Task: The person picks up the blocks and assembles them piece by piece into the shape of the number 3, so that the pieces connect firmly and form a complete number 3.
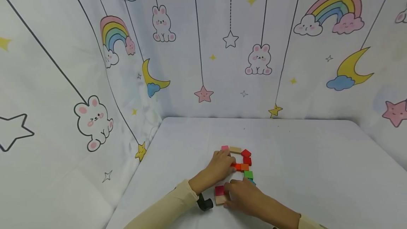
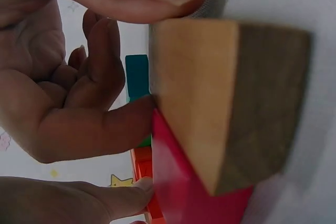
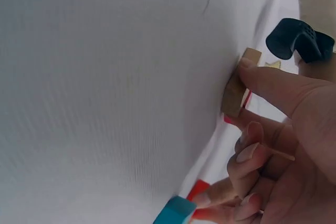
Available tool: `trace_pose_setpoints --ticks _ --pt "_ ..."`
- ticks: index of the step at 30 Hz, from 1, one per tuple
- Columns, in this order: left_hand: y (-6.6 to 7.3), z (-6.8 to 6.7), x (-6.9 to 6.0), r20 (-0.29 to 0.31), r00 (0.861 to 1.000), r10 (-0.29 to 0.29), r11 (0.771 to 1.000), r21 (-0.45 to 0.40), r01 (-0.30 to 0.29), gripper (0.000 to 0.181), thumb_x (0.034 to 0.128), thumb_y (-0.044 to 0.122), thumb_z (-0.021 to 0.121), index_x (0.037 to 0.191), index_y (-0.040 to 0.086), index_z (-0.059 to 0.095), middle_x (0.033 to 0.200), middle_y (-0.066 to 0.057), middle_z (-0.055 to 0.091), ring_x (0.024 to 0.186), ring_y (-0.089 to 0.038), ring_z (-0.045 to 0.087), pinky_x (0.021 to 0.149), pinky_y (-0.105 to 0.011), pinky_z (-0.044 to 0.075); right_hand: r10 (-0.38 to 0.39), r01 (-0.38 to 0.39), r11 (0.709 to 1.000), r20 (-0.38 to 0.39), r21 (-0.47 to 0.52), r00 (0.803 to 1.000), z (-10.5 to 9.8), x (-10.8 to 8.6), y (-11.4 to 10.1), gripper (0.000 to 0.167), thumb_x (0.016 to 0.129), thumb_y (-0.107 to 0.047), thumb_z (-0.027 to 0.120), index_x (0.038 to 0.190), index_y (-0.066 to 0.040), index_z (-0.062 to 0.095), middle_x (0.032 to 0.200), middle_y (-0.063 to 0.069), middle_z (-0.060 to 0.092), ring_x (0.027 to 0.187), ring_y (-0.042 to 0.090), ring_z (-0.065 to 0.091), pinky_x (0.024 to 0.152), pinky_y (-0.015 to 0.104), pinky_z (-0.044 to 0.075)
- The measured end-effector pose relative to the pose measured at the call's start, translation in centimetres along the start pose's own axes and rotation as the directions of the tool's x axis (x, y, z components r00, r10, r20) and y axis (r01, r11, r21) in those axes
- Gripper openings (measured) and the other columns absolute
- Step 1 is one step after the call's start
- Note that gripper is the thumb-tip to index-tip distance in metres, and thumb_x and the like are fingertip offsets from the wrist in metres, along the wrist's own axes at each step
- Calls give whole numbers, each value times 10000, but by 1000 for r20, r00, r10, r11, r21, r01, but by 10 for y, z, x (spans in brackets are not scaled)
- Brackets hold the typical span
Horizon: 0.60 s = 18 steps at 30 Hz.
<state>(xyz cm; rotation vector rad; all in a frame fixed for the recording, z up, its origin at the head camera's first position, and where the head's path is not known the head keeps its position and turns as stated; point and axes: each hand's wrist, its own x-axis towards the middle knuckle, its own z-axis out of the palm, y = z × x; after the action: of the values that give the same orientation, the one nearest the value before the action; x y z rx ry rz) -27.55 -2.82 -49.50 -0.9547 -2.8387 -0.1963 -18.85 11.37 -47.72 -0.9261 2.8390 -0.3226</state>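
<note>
My left hand (image 1: 219, 167) pinches a red-orange block (image 1: 237, 167) between finger and thumb, beside an orange block (image 1: 245, 167). Nearer the front, my right hand (image 1: 245, 195) holds a plain wooden block (image 1: 220, 200), thumb and index finger on its sides. That block lies against a crimson block (image 1: 219, 190). In the left wrist view the wooden block (image 2: 199, 98) is close up, the right thumb on its edge and the index finger at its join with the crimson block (image 2: 194, 187). The right wrist view shows the right thumb on the wooden block (image 3: 239, 85).
Beyond the hands, a pink block (image 1: 225, 148), a wooden block (image 1: 235, 150), a red pentagon block (image 1: 246, 153) and a red block (image 1: 247, 161) form a curve. A green block (image 1: 248, 175) and a partly hidden blue block (image 1: 252, 182) follow. A black wrist device (image 1: 205, 204) sits below the left sleeve.
</note>
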Motion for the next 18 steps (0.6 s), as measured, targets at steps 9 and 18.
trace_pose_setpoints --ticks 9,18 --pt "-2 -5 3 19 1000 -12 1000 -2 12 194 973 369 770 1090 215 787 1078 18 625 1065 -144 544 927 -336 415 117 -117 993 33 -19 993 -9 -2 17 317 757 -362 954 901 -212 715 767 -114 580 716 58 516 737 387 466" --pt "-1 -1 1 17 1000 -13 999 -32 14 186 973 370 769 1076 216 789 1072 39 629 1077 -119 539 950 -345 416 131 -133 991 -47 -31 990 -5 -5 29 332 750 -400 954 872 -232 696 795 -96 557 741 71 489 681 347 367"
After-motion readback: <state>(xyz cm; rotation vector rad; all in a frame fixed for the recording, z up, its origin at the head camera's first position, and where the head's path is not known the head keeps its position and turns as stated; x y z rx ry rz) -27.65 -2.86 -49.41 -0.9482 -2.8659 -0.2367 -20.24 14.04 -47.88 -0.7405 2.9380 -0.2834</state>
